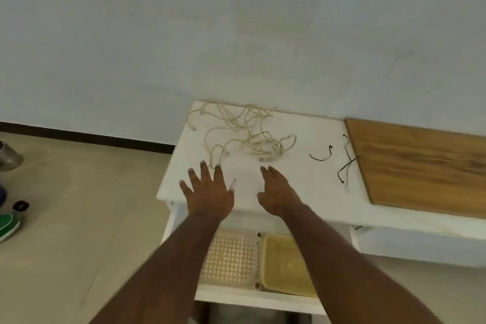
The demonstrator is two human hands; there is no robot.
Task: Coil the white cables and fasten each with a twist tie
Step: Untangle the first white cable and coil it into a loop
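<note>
A loose tangle of white cables [244,131] lies on the white table top [302,187], toward its far left. Black twist ties lie to the right: one curved tie [321,156] and a crossed pair [347,166] near the wooden board. My left hand [207,189] is spread flat with straight fingers over the table's near edge, fingertips just short of the nearest cable loop. My right hand [276,192] reaches forward with straight fingers, just below the cable bundle. Neither hand holds anything.
A wooden board [420,168] covers the table's right part. Below the table top a shelf holds a perforated cream basket [231,258] and a yellowish tray [286,265]. A wall rises right behind the table. On the floor at far left lie a green shoe [8,226] and a metal pot [9,156].
</note>
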